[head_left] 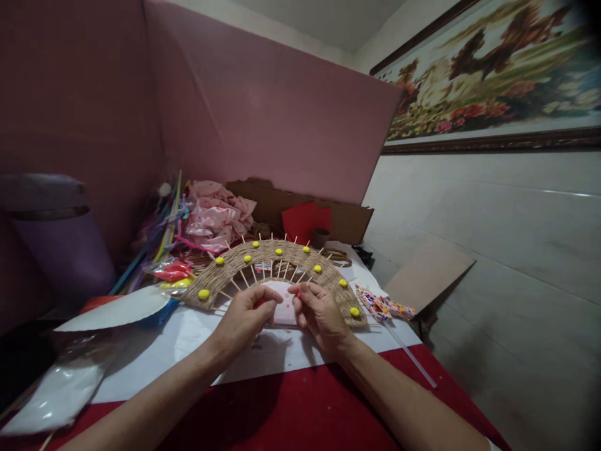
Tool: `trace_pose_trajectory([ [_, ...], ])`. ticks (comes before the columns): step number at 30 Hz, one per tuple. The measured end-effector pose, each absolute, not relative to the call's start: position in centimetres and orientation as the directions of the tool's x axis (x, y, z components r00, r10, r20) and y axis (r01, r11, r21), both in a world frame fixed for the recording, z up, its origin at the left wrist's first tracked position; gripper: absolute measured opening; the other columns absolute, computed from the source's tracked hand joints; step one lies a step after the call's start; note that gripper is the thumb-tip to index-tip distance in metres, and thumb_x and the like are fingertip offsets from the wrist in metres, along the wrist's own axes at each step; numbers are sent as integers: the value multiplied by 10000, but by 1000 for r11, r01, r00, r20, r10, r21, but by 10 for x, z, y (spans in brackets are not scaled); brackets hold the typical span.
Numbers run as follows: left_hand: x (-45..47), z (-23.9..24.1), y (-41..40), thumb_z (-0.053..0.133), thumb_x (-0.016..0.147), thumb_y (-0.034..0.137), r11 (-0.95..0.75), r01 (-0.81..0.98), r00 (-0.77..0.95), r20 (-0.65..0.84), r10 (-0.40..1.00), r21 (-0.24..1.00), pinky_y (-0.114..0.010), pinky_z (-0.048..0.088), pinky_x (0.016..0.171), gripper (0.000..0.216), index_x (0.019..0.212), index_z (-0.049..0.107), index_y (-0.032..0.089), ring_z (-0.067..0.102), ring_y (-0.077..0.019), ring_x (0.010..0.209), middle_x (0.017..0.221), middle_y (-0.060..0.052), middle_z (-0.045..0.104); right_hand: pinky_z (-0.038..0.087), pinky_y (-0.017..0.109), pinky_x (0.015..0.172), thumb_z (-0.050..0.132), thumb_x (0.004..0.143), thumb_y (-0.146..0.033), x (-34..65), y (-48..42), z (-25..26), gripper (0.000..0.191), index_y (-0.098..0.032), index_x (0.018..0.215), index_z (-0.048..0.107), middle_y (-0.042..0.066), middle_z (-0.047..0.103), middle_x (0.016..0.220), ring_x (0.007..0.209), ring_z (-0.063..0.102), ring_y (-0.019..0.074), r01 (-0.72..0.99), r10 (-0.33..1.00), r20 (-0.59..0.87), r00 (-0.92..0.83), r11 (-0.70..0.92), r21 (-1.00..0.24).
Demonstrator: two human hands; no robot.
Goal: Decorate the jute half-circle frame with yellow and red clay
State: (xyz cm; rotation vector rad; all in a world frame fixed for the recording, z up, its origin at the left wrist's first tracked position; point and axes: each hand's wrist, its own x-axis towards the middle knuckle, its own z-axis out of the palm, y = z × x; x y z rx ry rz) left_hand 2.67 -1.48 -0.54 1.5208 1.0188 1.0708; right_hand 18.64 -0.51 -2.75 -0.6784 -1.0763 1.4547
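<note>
My left hand (253,307) is closed with its thumb and index finger bent together, and a bit of red clay shows inside the curled fingers. Opposite it, my right hand (319,313) pinches a small red piece of clay at its fingertips. Just beyond both hands stands an arched fan-like piece of woven twine (239,269) on thin wooden sticks, dotted with several yellow clay balls (278,252). At its centre is a pale pink half-round panel (284,307) with reddish dots, partly hidden by my fingers.
Red and yellow clay packs (173,272) lie left of the arch, near a white oval sheet (117,310). Crumpled pink cloth (218,216), red paper (305,219) and scissors (340,260) are behind. A patterned strip (385,305) and clear stick (413,357) lie right.
</note>
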Motion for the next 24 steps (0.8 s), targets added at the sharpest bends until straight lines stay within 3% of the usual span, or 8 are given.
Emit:
trace_pose_trajectory([
  [5,27,-7,-16,530,701,229,-167,93,257,139,956,981,-213,236,430,119,790,572,162,328,-66,414,477,70,443,444,153,356,727,699,-299,186,-6,-27,280,-154,921,634,-4,625,700,461,536,66,-465,957,208,-203,92,-880],
  [10,27,-7,-17,533,703,254,-151,109,263,118,957,983,-216,225,422,145,807,569,160,318,-68,407,473,74,429,359,134,298,751,674,-309,186,-7,-26,229,-147,697,590,-53,534,526,359,426,38,-449,963,188,-194,84,-890],
  [15,27,-8,-15,530,709,264,-152,104,269,119,956,983,-219,227,420,149,811,562,160,324,-69,408,480,70,434,325,130,273,667,753,-395,186,-9,-24,262,-139,798,635,-66,482,513,329,341,22,-485,963,147,-225,20,-874],
  [24,28,-5,-16,518,695,260,-175,156,272,128,954,972,-214,239,426,156,797,565,152,332,-69,412,473,71,429,440,150,353,723,694,-260,187,-6,-29,207,-139,844,646,-13,615,618,423,529,64,-396,953,201,-226,98,-913],
])
